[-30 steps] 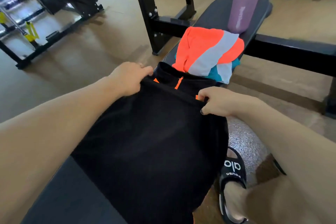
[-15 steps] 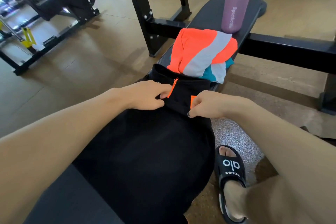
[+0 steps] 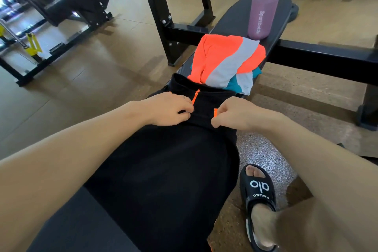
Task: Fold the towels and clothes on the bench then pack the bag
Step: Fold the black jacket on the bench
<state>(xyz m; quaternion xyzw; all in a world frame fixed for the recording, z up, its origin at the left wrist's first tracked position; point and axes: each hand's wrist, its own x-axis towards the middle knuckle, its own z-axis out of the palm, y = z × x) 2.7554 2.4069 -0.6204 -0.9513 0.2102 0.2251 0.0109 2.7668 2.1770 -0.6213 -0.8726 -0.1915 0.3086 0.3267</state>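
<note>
On the left, the left hand (image 3: 169, 108) lies on the folded-over top edge of the black garment (image 3: 163, 170), fingers curled and pinching the cloth beside an orange zip pull (image 3: 196, 96). The garment runs lengthwise down the desk (image 3: 229, 24) from about 12 o'clock of the hands back toward the person at 6 o'clock. It looks soft, light and limp, apt to slump and slide on the smooth pad, so I judge the two corners of the folded edge the best places to hold. At 3 o'clock of the left hand, the right hand (image 3: 235, 115) grips the same edge beside a small orange tab (image 3: 215, 112), fingers tucked under.

Beyond, at 1 o'clock, a folded orange, grey and teal pile (image 3: 227, 61) sits on the desk, touching the garment's far end; a pink sport bottle (image 3: 263, 4) stands just behind it. A sandalled foot (image 3: 258, 206) rests on the floor at 4 o'clock.

No bag is visible. The garment's near end is cut off below, its type unclear, and both hands' fingertips are hidden.
</note>
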